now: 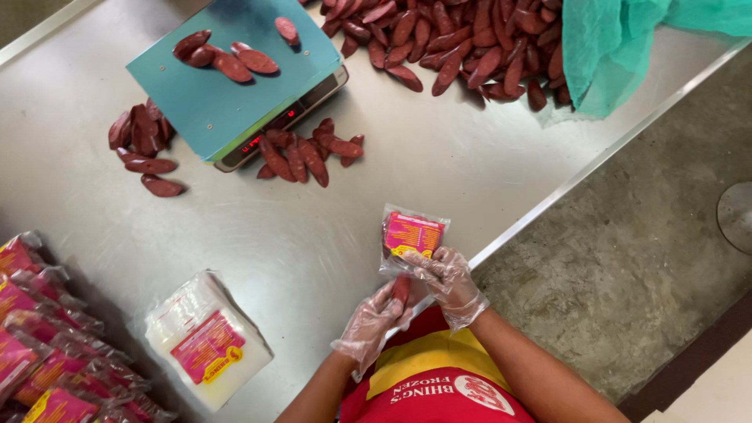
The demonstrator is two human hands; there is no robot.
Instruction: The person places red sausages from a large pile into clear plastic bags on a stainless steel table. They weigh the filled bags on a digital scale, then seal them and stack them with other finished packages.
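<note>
head view, looking down over a stainless steel table [376, 235], where both hands wear thin clear plastic gloves, likely to keep the food clean. the right hand [448, 283] has its fingers curled shut around the lower edge of a small clear pouch [413, 237] with a pink and yellow label, holding it up off the table with the mouth turned toward the body so it can take what the other hand brings. the left hand [374, 319] is pinched closed on one dark red sausage [401, 289], its tip touching the pouch's opening, right between the two hands and just above the red and yellow apron [435, 388]. further up the table sits a digital scale [235, 78] with a teal platform carrying a few sausages [227, 56], and its red display faces the person. small heaps of sausages lie to the left of the scale [142, 145] and just in front of it [307, 155], set apart from each other as if in portions, though i cannot tell that for sure. a large pile of loose sausages [454, 43] spreads along the far edge beside a green mesh cloth [619, 43]. near the left hand side lies a flat stack of empty pouches [205, 341], within reach, and filled packs [47, 352] crowd the lower left corner. beyond the table's right rim is a grey concrete floor [627, 266]
</note>
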